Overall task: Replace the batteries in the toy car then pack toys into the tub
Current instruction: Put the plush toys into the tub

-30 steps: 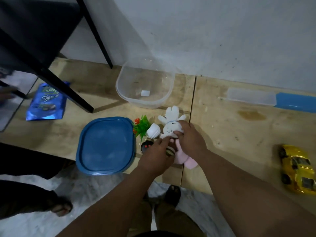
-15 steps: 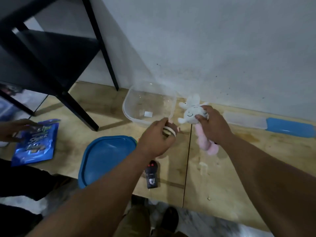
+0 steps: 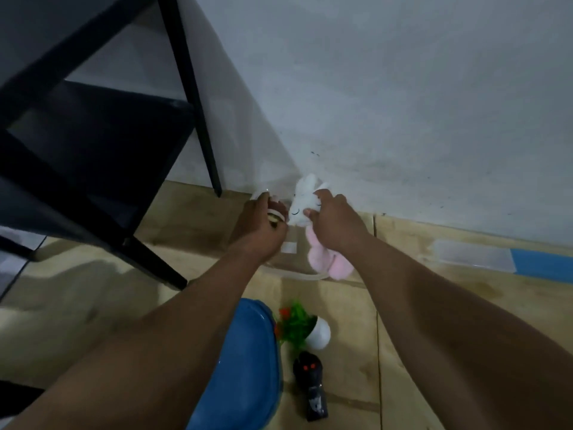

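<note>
Right hand (image 3: 333,226) grip on fluffy plush bunny (image 3: 305,201) (pink legs), left hand (image 3: 260,231) grip clutching small striped toy (image 3: 276,216)

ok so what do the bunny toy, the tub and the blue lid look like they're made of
Bunny toy: soft plush fabric, fuzzy white head and pink body that droops from the right hand.
Tub: clear plastic, apparently; the floor shows through it.
Blue lid: smooth, slightly glossy, probably plastic.
</note>
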